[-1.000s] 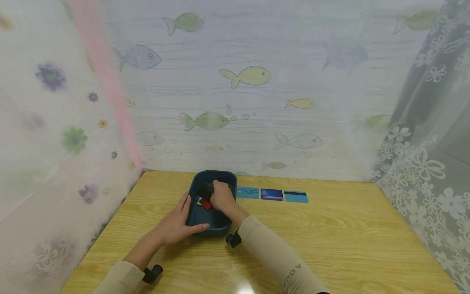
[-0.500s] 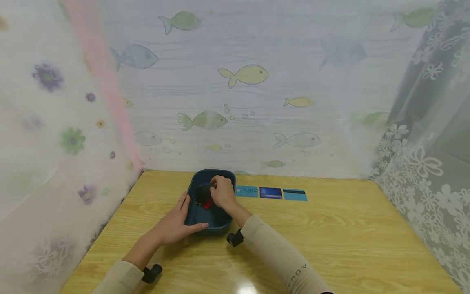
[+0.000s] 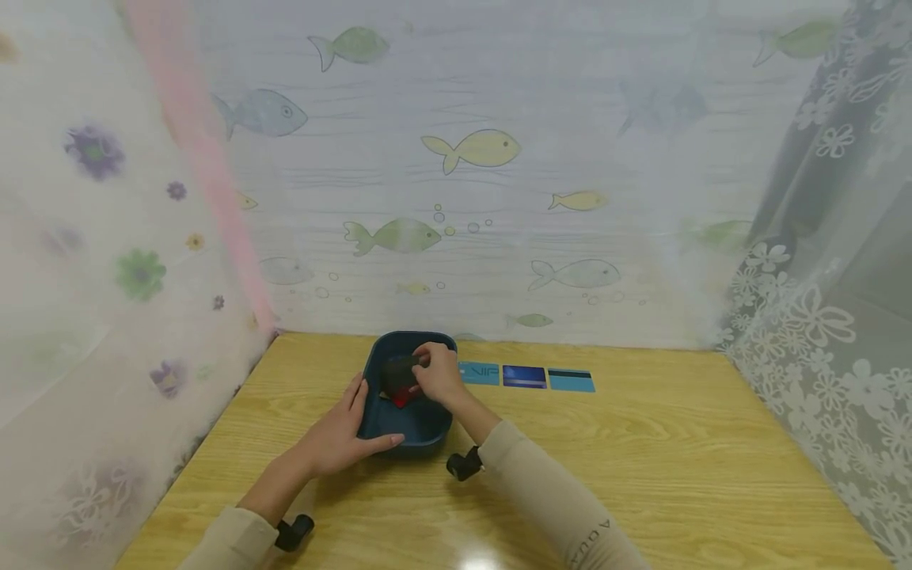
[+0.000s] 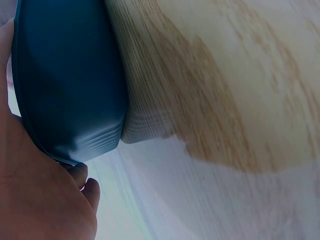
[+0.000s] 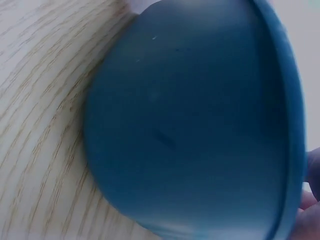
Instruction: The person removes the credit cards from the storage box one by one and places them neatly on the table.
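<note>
Head view: 3 cards [image 3: 524, 377] lie on table [image 3: 641, 459], presumably done; dark item [image 3: 399, 374] and red piece [image 3: 400, 398] inside blue bin [image 3: 423, 450] appear outstanding. Right hand [image 3: 438, 374] pinches dark item; left hand [image 3: 338, 435], fingers spread wide, braces blue bin. Left wrist view: left hand against bin wall. Right wrist view: grip unclear.

- I list, remotely, one wood-grain table [image 3: 677, 459]
- Behind it: fish-print sheeting [image 3: 492, 190]
- Left of it: flower-print sheeting [image 3: 93, 261]
- Right of it: white-flowered curtain [image 3: 819, 317]
- On it: glare [image 3: 479, 561]

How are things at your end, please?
Left hand touching dark-blue rounded rectangular tub. Right hand pinching small black object inside. Small red item there, partly hidden.
</note>
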The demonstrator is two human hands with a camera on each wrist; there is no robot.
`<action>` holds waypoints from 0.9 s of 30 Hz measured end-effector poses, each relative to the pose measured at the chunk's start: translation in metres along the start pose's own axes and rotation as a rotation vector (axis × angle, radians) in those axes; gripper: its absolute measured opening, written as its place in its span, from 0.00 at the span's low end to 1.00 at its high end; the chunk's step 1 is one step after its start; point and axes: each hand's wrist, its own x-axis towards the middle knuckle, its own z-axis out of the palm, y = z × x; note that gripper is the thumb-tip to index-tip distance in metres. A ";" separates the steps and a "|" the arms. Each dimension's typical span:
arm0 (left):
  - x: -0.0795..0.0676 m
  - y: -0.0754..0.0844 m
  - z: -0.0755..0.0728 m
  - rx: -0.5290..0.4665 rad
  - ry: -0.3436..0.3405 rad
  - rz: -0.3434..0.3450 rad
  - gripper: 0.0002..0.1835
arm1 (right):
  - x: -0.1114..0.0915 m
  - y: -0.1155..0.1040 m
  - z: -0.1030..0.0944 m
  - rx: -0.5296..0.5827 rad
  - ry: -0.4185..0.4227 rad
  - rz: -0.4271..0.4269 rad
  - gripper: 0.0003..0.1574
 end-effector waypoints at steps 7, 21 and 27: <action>0.000 0.000 0.001 0.004 0.001 -0.007 0.70 | -0.007 -0.002 -0.009 0.093 -0.076 0.040 0.21; -0.002 0.001 -0.002 -0.007 -0.001 -0.002 0.69 | -0.019 -0.006 -0.027 0.050 -0.070 -0.020 0.18; -0.002 0.003 -0.001 -0.010 -0.002 -0.005 0.69 | -0.024 -0.005 -0.034 0.089 -0.089 -0.019 0.19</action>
